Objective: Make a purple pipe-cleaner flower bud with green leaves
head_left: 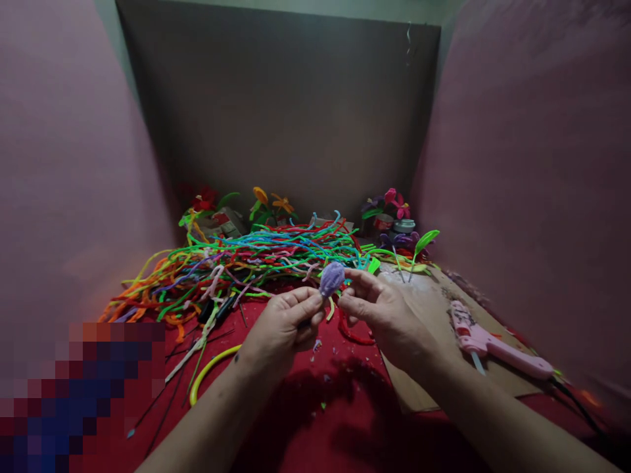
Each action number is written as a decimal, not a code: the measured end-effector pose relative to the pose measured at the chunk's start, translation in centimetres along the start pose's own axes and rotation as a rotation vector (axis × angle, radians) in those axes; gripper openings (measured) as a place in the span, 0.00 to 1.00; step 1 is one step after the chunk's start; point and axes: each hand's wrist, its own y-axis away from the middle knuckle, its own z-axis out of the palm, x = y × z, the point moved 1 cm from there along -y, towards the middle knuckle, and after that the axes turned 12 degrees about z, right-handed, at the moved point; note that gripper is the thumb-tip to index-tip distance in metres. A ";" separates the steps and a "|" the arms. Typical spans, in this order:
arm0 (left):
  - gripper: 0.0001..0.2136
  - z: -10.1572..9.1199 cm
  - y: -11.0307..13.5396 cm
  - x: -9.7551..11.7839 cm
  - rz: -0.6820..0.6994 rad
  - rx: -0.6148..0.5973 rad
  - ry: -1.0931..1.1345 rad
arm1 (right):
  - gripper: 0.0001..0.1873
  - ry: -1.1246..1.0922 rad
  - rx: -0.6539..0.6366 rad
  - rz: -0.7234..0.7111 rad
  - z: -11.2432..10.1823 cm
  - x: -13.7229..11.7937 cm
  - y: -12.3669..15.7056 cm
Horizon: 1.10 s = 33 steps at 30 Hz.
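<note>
— Left hand [283, 325]?
— Lifted over the table [315, 420], thumb and forefinger closed, pinching the purple bud [331, 278] from just beneath.
— And the right hand [382, 315]?
— Just beside, fingers [359, 276] half curled, tips against the bud's right side. Gripping or merely touching: cannot tell.
— Whereabouts of the bud, exactly?
— Up in the air between both hands, in front of the pile of pipe cleaners [246, 259], clear of the red cloth below.
— Round about?
— Behind, spread wide across the table, that tangled pile in green, orange, red and blue. To the right, lying on a sheet of cardboard [428, 295], a pink glue gun [493, 345], well apart from either hand. Left of the left wrist, a yellow loop [211, 369] flat on the cloth, and near it some black-handled tools [217, 309], too dim to name.
— Farther back?
— Along the rear board [276, 98], finished pieces: a red flower [204, 197], an orange flower [271, 200], a pink flower [397, 205]. Near the pink one, a green leaf [426, 240] standing upright. Under the hands, small purple scraps [317, 343] scattered on the red.
</note>
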 end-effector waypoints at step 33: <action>0.07 0.8 1.1 -2.3 0.448 -0.022 -0.730 | 0.11 -0.009 0.012 0.085 -0.1 0.9 -0.2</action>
